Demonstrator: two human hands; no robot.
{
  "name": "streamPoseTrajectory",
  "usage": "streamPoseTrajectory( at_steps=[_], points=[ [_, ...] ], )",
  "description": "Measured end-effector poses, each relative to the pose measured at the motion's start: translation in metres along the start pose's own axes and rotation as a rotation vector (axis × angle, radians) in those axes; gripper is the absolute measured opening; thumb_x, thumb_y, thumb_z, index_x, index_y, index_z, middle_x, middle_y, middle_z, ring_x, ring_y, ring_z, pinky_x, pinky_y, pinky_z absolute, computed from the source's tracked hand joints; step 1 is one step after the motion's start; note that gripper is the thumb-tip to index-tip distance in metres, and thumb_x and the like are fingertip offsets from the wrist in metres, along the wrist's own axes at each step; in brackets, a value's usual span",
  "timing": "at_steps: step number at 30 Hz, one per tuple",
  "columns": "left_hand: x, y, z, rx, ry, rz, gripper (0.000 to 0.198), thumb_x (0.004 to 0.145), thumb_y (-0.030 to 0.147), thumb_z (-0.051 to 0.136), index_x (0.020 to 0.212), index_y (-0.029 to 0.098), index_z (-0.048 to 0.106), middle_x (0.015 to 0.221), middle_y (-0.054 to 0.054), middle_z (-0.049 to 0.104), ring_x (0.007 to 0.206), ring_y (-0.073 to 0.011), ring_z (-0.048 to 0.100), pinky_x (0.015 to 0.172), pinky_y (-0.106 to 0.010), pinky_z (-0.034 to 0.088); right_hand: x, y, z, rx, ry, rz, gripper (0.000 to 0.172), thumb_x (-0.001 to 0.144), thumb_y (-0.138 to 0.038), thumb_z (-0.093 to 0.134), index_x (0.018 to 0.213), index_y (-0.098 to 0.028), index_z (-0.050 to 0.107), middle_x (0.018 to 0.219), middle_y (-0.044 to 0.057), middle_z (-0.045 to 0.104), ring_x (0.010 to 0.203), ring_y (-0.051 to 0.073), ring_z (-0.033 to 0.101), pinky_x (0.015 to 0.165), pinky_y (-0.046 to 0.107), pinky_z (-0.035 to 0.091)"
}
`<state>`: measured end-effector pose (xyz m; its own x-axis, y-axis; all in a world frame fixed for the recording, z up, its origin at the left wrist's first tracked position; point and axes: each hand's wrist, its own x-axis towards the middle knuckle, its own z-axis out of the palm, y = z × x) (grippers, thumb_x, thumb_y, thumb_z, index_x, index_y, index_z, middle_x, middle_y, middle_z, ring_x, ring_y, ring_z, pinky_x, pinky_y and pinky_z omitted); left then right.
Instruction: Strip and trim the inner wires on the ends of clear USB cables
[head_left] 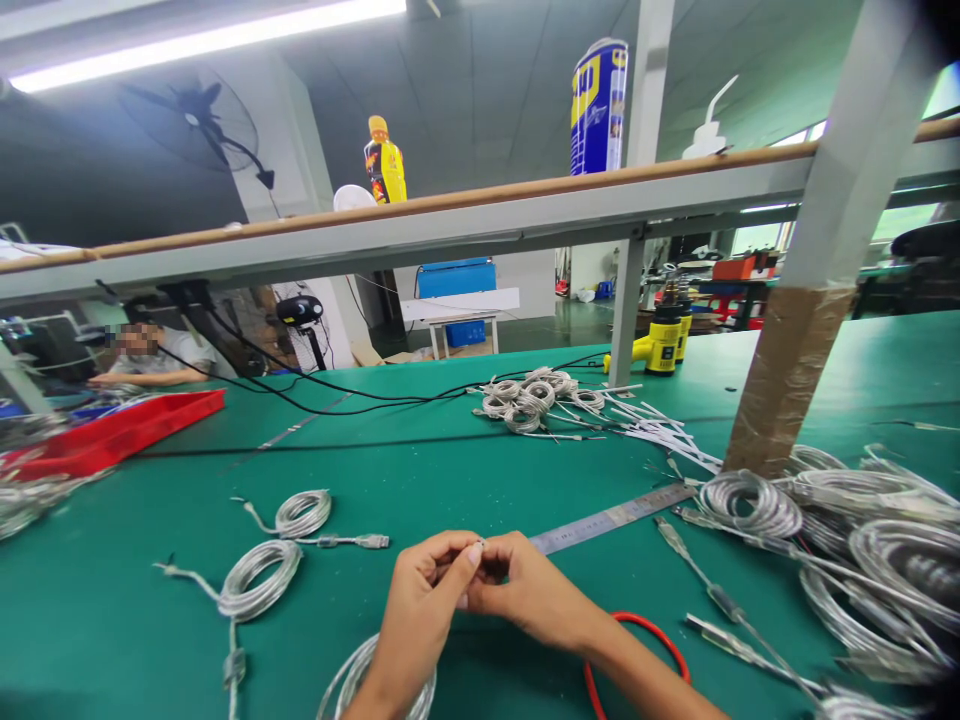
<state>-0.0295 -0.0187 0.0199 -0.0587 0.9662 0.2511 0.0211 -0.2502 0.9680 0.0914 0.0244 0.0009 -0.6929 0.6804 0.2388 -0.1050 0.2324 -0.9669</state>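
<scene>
My left hand and my right hand meet fingertip to fingertip above the green mat. Between them they pinch a small metal-looking piece, mostly hidden by my fingers. A coil of silver braided cable lies under my left wrist, and a red cable loop lies under my right forearm. A steel ruler runs from near my right hand toward the upper right. Two more coiled cables lie to the left, one with a USB plug.
Large silver cable coils are heaped at the right, and a smaller pile sits beyond my hands. A tape-wrapped table post stands at the right. A red tray is at the left, with a seated person beyond.
</scene>
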Motion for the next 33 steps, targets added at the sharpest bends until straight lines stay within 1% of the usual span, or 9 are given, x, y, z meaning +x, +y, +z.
streamPoseTrajectory(
  at_steps=[3,6,10,14,19,25,28,31,33],
  points=[
    [0.000,0.002,0.000,0.033,0.026,0.003,0.013,0.070,0.025,0.061,0.070,0.015,0.068,0.060,-0.001,0.065,0.061,-0.0145,0.057,0.057,-0.021,0.045,-0.008,-0.009,-0.011,-0.234,0.007,0.068,0.017,0.068,-0.030,0.059,0.066,-0.014,0.061,0.054,-0.005,0.043,0.052,0.008,0.035,0.048,0.019,0.028],
    [-0.001,0.004,0.001,0.094,0.061,-0.001,0.013,0.069,0.026,0.061,0.069,0.015,0.068,0.062,-0.002,0.065,0.062,-0.0142,0.055,0.054,-0.020,0.043,-0.024,-0.024,-0.025,-0.574,0.034,0.163,0.011,0.066,-0.027,0.061,0.066,-0.017,0.064,0.055,-0.004,0.053,0.052,0.010,0.044,0.047,0.020,0.028],
    [-0.002,0.006,0.002,0.133,0.073,-0.005,0.016,0.070,0.028,0.060,0.069,0.015,0.069,0.065,-0.003,0.066,0.056,-0.0120,0.051,0.050,-0.019,0.039,-0.052,-0.042,-0.035,-1.069,0.085,0.386,0.004,0.060,-0.020,0.062,0.062,-0.019,0.065,0.063,0.001,0.064,0.061,0.018,0.054,0.053,0.024,0.030],
    [-0.003,0.004,0.001,0.134,0.064,0.012,0.016,0.070,0.030,0.060,0.070,0.016,0.069,0.064,-0.003,0.065,0.055,-0.0118,0.050,0.052,-0.020,0.040,-0.071,-0.044,-0.037,-1.371,0.048,0.607,0.025,0.060,-0.004,0.050,0.076,-0.014,0.066,0.079,0.011,0.066,0.078,0.027,0.058,0.067,0.033,0.033],
    [-0.003,0.001,0.000,0.145,0.038,0.040,0.017,0.071,0.030,0.059,0.070,0.016,0.068,0.068,-0.004,0.066,0.063,-0.0149,0.053,0.057,-0.021,0.041,-0.076,-0.032,-0.037,-1.360,0.025,0.639,0.035,0.059,0.000,0.044,0.084,-0.015,0.064,0.085,0.012,0.066,0.082,0.028,0.058,0.067,0.033,0.033],
    [-0.004,0.003,0.002,0.167,0.016,0.044,0.018,0.073,0.031,0.057,0.070,0.017,0.068,0.071,-0.004,0.066,0.067,-0.0159,0.053,0.058,-0.021,0.041,-0.072,-0.023,-0.027,-1.374,0.103,0.637,0.034,0.055,0.001,0.043,0.077,-0.015,0.064,0.079,0.011,0.067,0.078,0.026,0.059,0.064,0.030,0.032],
    [-0.006,0.000,0.002,0.159,-0.003,0.047,0.019,0.073,0.032,0.058,0.071,0.017,0.068,0.065,-0.002,0.063,0.057,-0.0125,0.050,0.052,-0.020,0.038,-0.070,-0.020,-0.029,-1.318,0.213,0.582,0.029,0.055,-0.001,0.044,0.072,-0.015,0.063,0.075,0.010,0.067,0.073,0.025,0.059,0.059,0.028,0.029],
    [-0.006,-0.005,0.002,0.136,-0.035,0.032,0.019,0.072,0.032,0.059,0.072,0.016,0.069,0.052,0.000,0.059,0.048,-0.0100,0.045,0.048,-0.019,0.036,-0.069,-0.014,-0.037,-1.156,0.371,0.471,0.020,0.057,-0.007,0.044,0.065,-0.017,0.059,0.064,0.005,0.063,0.063,0.020,0.055,0.053,0.026,0.026],
    [-0.005,-0.009,0.002,0.123,-0.061,-0.003,0.022,0.072,0.033,0.059,0.073,0.014,0.069,0.051,-0.001,0.059,0.042,-0.0076,0.041,0.042,-0.018,0.032,-0.067,-0.009,-0.041,-0.877,0.422,0.388,0.015,0.061,-0.012,0.043,0.066,-0.018,0.055,0.059,0.001,0.059,0.057,0.016,0.051,0.050,0.024,0.026]
  ],
)
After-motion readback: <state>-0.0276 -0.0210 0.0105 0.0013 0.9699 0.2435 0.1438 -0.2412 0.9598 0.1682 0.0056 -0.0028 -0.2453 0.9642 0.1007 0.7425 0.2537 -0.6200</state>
